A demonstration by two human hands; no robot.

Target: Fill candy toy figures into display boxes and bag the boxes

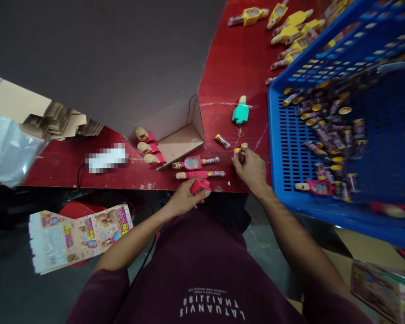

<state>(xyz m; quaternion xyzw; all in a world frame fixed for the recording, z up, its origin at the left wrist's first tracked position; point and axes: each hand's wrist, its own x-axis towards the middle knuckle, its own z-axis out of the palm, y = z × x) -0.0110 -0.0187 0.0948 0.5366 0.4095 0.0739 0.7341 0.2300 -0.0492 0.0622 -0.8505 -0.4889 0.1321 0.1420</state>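
My left hand [185, 198] is closed round a red toy piece [200, 186] at the table's front edge. Just beyond it lie two pink toys [193, 162] with clear tubes on their right ends. My right hand [251, 168] has its fingertips closed on small yellow-capped tubes [240, 152]. One more such tube [222, 141] lies a little to the left of that hand. Farther back, a green toy [240, 112] rests on the red table. Several pink toys with beige heads [150, 147] sit by the open box.
A blue basket [272, 135] with many tubes stands at the right. Yellow toys [288, 33] lie behind it. An open cardboard box [182, 143], stacked cardboard [54, 119] and plastic film [10, 144] are at the left. A printed carton [84, 236] lies below the table's edge.
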